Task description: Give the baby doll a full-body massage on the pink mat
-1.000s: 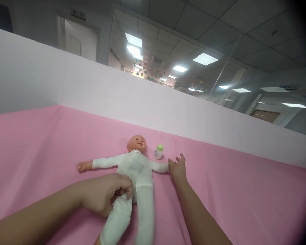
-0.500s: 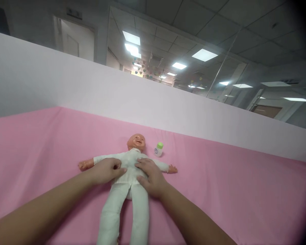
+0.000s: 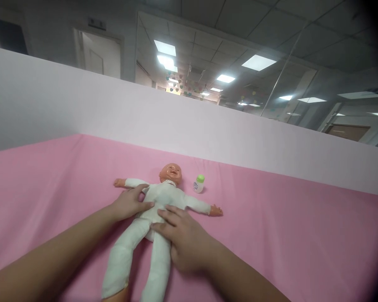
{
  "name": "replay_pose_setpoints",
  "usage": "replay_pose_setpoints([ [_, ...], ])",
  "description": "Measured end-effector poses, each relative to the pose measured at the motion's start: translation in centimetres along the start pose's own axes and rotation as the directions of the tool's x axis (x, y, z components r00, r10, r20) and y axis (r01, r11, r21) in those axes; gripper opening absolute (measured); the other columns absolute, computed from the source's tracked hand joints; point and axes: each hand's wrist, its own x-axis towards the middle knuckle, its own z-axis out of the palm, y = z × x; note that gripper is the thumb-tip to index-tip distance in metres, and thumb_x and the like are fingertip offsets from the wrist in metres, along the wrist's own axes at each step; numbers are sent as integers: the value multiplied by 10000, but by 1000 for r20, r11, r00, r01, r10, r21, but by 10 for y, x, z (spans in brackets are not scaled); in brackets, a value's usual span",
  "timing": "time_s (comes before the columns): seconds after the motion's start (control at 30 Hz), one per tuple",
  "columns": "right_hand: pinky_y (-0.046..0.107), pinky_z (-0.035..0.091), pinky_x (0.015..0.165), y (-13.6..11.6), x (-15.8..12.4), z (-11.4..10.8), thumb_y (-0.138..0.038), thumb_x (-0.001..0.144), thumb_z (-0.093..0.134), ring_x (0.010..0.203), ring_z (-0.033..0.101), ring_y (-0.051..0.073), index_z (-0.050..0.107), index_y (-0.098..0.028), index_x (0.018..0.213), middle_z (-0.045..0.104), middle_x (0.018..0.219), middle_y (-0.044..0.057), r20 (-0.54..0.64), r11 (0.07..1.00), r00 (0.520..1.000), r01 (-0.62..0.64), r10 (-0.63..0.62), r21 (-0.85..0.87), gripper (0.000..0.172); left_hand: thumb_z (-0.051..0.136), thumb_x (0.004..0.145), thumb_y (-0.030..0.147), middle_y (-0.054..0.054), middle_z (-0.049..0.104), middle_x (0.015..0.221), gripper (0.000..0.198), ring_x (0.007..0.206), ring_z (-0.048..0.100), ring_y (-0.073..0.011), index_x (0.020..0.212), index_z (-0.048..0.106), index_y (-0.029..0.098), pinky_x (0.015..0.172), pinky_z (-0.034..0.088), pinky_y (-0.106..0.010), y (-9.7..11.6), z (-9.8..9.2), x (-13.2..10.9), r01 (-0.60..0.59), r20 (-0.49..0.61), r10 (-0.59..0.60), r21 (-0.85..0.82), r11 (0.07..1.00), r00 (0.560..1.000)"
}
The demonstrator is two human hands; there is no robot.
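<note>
A baby doll [image 3: 164,197] with a bald plastic head and a white cloth body lies face up, its arms spread and its legs slanting toward the lower left. My left hand [image 3: 130,204] holds the side of its torso, thumb across the front and fingers by the armpit. Lower down, my right hand [image 3: 184,239] rests on the doll's waist and hip with its fingers spread. A small bottle [image 3: 199,184] with a green cap stands beside the doll's head, apart from both hands.
Pink cloth [image 3: 271,226] covers the surface beneath the doll and shows soft folds. A low white wall [image 3: 182,123] borders the far side. Beyond it are a glass partition, a doorway [image 3: 102,56] and lit ceiling panels [image 3: 258,63].
The doll has turned, its legs swinging left and its arm on the left side rising. My right hand has slid down from the chest to the waist; my left hand has shifted slightly left.
</note>
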Motion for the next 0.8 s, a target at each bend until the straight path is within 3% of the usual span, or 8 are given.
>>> replay_pose_setpoints([
  [0.1, 644, 234, 1213, -15, -4, -7, -192, 697, 701, 1534, 218, 417, 379, -331, 1562, 275, 1675, 69, 43, 998, 997, 57, -57, 0, 934, 650, 716, 747, -193, 560, 1437, 968, 1401, 398, -474, 1518, 476, 234, 1119, 284, -605, -5, 4, 6, 51, -57, -43, 143, 988, 997],
  [0.17, 652, 199, 1220, -19, -2, -5, -231, 713, 722, 1528, 228, 421, 382, -320, 1559, 304, 1663, 86, 40, 993, 992, 117, -116, -32, 916, 645, 713, 754, -202, 523, 1472, 983, 1434, 341, -490, 1535, 461, 248, 1137, 225, -648, -8, 6, 10, 70, -66, -58, 198, 978, 996],
  [0.27, 565, 234, 1239, -21, 4, 4, -309, 819, 670, 1475, 360, 337, 504, -292, 1462, 480, 1562, 73, 22, 966, 968, 250, -249, -72, 664, 661, 690, 759, -207, 505, 1459, 1039, 1417, 362, -487, 1559, 422, 242, 1130, 273, -629, -11, 7, 12, 79, -71, -66, 194, 978, 995],
  [0.37, 473, 296, 1233, -23, 9, 13, -368, 902, 591, 1402, 465, 257, 651, -279, 1201, 603, 1446, 33, -20, 927, 930, 364, -367, -87, 318, 701, 661, 744, -192, 458, 1453, 1052, 1397, 376, -478, 1546, 428, 246, 1104, 357, -594, -8, 7, 10, 53, -107, -39, 131, 990, 993],
  [0.47, 435, 371, 1198, -26, 11, 16, -391, 921, 577, 1342, 528, 232, 667, -273, 1053, 648, 1385, 20, -105, 909, 903, 408, -416, -88, 199, 742, 662, 692, -181, 361, 1516, 986, 1442, 310, -475, 1502, 474, 249, 1134, 349, -595, -3, 8, 6, -13, -168, 30, 104, 994, 985],
  [0.57, 408, 455, 1129, -24, 10, 11, -316, 923, 584, 1304, 563, 222, 634, -286, 1185, 645, 1377, 36, -253, 927, 892, 365, -374, -85, 268, 759, 692, 638, -164, 237, 1610, 901, 1495, 220, -477, 1471, 504, 262, 1170, 310, -606, 1, 8, 2, -82, -202, 106, 124, 989, 974],
  [0.67, 465, 485, 1084, -9, 7, 6, -237, 910, 612, 1276, 579, 261, 515, -345, 1394, 595, 1427, 54, -468, 966, 846, 237, -257, -102, 506, 754, 737, 585, -131, 155, 1669, 802, 1516, 169, -474, 1447, 534, 285, 1179, 292, -624, 5, 7, -1, -152, -200, 191, 195, 969, 961],
  [0.8, 488, 522, 975, 23, 6, 2, -165, 886, 608, 1145, 625, 289, 502, -373, 1436, 610, 1365, 76, -605, 996, 793, 17, -69, -91, 598, 634, 889, 467, -100, 284, 1661, 536, 1530, 200, -396, 1384, 611, 263, 1222, 246, -582, 16, 3, -7, -353, -74, 397, 331, 875, 915],
])
